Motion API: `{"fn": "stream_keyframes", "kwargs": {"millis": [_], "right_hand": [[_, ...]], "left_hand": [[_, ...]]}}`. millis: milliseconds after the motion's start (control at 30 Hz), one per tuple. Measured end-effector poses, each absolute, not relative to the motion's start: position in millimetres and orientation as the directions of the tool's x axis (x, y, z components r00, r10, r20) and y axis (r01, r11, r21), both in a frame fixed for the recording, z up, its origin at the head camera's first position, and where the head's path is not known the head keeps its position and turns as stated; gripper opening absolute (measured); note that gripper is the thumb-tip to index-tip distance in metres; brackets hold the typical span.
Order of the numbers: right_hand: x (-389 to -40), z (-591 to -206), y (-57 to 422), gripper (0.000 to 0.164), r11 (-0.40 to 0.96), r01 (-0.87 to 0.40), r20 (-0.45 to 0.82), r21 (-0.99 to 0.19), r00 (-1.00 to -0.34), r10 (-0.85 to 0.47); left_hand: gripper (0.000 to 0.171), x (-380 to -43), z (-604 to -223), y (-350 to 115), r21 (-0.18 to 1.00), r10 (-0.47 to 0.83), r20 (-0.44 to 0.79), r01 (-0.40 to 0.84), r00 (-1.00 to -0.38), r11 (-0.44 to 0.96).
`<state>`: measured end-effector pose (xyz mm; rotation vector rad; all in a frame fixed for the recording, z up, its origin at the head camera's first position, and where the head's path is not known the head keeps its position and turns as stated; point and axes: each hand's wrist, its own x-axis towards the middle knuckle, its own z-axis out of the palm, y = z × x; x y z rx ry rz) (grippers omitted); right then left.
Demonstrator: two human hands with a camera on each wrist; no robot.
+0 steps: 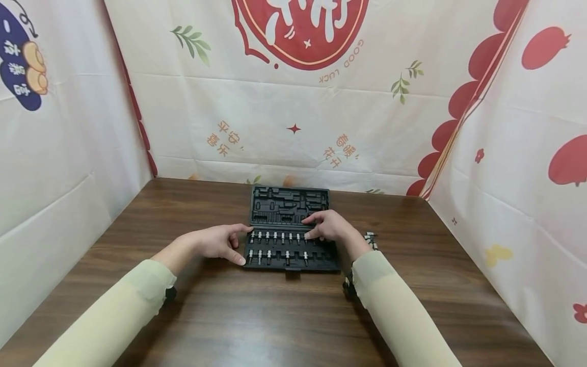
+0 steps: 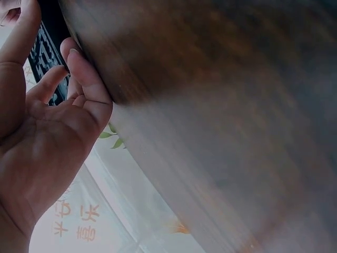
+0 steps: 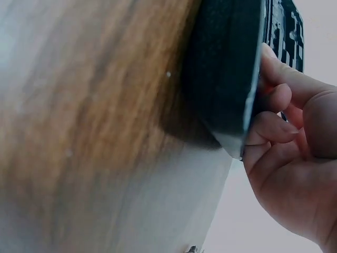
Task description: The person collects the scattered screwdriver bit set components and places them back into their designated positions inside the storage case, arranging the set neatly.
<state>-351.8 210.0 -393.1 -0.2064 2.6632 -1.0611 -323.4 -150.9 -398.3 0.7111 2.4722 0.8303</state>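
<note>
An open black socket-bit case (image 1: 293, 268) lies on the table, its moulded lid (image 1: 275, 206) leaning back. Several bit sockets (image 1: 275, 236), silver with darker shafts, stand in two rows in its lower half. My left hand (image 1: 215, 242) spans the case's left edge, thumb at the front corner and index finger near the hinge. Over the right part of the back row, my right hand (image 1: 334, 227) has its thumb against a bit socket. Its index finger stretches toward the lid, apart from the thumb. In the right wrist view, its other fingers (image 3: 271, 129) bend beside the case's side.
More loose bit sockets (image 1: 370, 239) lie on the wooden table (image 1: 284, 316), right of the case and partly behind my right forearm. Printed cloth walls (image 1: 275, 148) enclose the table at the back and both sides. A latch (image 1: 292, 273) juts from the case's front.
</note>
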Motion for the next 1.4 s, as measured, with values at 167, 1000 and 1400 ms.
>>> {"fn": "stream_keyframes", "kwargs": {"millis": [167,1000,1400], "right_hand": [[-349.0,-392.3,209.5,0.044,0.712,0.001,-0.208,-0.703,-0.957,-0.204],[-337.7,-384.0,250.2,0.035,0.611,-0.119,-0.159,-0.783,-0.911,-0.381],[-318.7,-373.6,300.0,0.041,0.62,-0.114,-0.148,-0.777,-0.923,-0.356]], "left_hand": [[0.095,-323.4,-397.8,-150.6,0.648,0.584,-0.239,0.321,-0.775,0.691],[0.096,-324.7,-396.2,-150.9,0.65,0.579,-0.251,0.308,-0.775,0.695],[0.096,-324.4,-396.1,-151.5,0.647,0.579,-0.255,0.308,-0.775,0.697]]}}
